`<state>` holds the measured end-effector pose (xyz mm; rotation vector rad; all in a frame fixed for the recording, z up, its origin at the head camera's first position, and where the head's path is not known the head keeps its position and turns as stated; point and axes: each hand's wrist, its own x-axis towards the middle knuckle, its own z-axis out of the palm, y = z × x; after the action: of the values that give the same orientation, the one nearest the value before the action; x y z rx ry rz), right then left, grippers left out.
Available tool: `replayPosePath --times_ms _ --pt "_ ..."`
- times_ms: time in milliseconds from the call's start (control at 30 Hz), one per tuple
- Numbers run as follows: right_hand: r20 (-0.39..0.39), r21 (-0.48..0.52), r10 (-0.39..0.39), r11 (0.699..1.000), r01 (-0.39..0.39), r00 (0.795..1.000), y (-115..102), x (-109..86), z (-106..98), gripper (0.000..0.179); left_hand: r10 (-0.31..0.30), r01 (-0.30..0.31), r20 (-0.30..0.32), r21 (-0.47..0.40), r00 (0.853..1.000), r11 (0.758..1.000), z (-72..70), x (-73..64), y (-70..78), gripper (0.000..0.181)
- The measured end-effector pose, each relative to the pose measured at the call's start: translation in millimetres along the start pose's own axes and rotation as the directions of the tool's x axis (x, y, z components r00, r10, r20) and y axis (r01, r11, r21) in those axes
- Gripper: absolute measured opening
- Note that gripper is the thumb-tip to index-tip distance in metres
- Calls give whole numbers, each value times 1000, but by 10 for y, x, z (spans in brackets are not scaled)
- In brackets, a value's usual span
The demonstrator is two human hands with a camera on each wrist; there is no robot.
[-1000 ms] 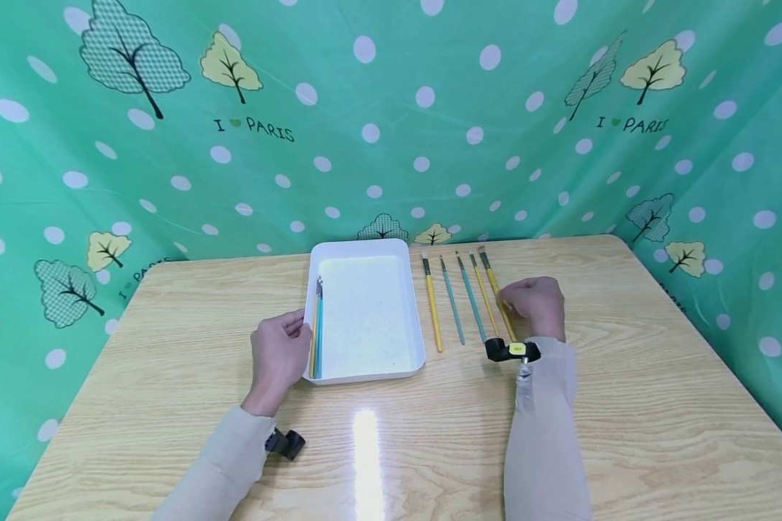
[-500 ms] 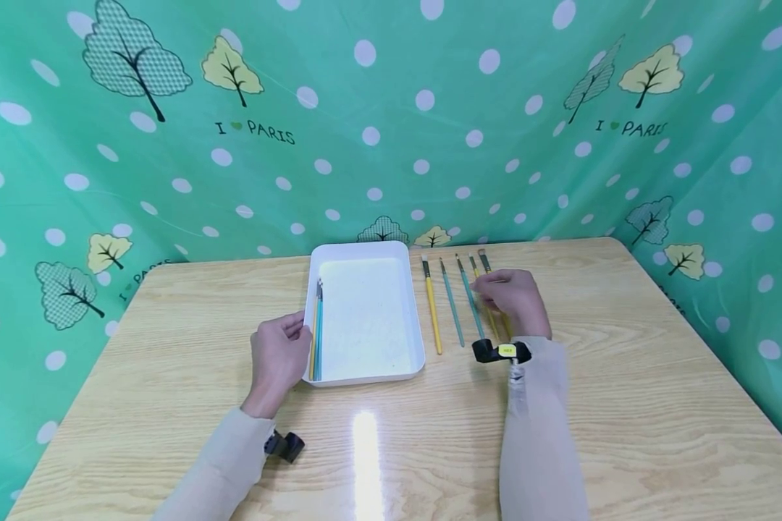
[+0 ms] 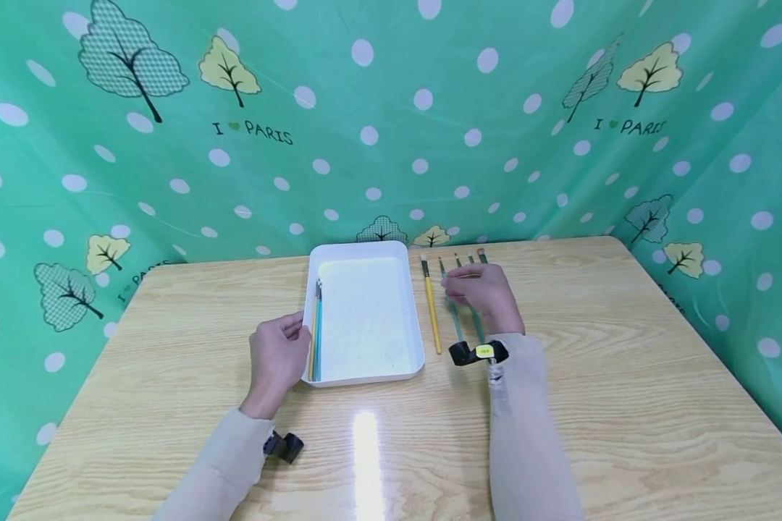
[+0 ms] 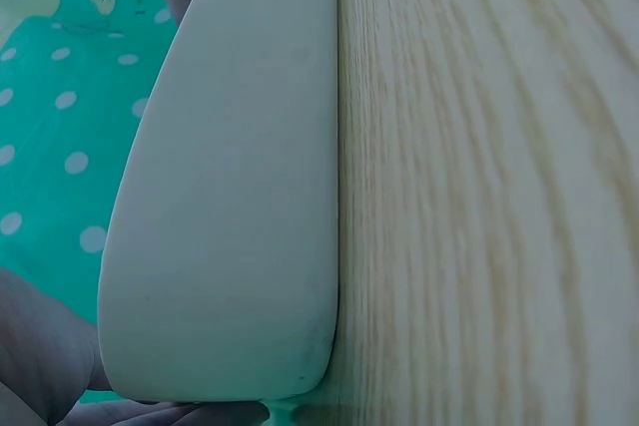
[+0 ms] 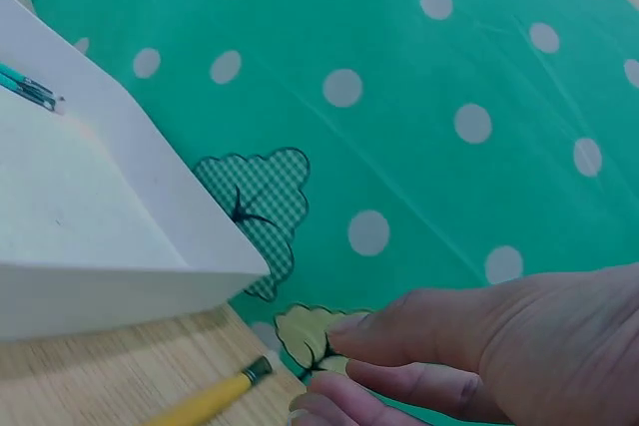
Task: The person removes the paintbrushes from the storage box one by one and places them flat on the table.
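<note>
My left hand (image 3: 280,353) grips the left rim of a shallow white tray (image 3: 366,318); the left wrist view shows the tray's outer wall (image 4: 230,187) close up. Inside, a few thin paintbrushes (image 3: 319,336) lie along the left side. My right hand (image 3: 485,295) hovers over a row of paintbrushes right of the tray, thumb and fingertips near each other with nothing between them. It partly hides a teal paintbrush (image 3: 456,322) and the ones further right. Left of the hand lies a yellow-handled paintbrush (image 3: 433,311), whose tip end also shows in the right wrist view.
The wooden table (image 3: 189,347) reaches back to a green dotted curtain (image 3: 365,94) hanging along its far edge and sides. A bright light reflection (image 3: 367,463) lies in front of the tray. Wrist cameras sit on both sleeves.
My right hand has moved left, from the rightmost yellow paintbrush across the row to over the teal paintbrush nearer the tray. The paintbrushes stay in place; my left hand keeps still on the tray.
</note>
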<state>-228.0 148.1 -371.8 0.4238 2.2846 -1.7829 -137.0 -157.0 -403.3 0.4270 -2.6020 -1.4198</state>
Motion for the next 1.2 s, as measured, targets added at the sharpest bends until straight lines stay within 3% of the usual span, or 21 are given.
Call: replayPosePath --times_ms 267,1200 --pt "46 -18 -73 997 74 996 -62 -53 204 32 16 -16 -8 4 1000 1000 0 2 -14 34" --pt "146 -162 -146 972 169 978 -179 -214 858 23 10 -10 -5 5 1000 1000 -3 -1 -5 34"
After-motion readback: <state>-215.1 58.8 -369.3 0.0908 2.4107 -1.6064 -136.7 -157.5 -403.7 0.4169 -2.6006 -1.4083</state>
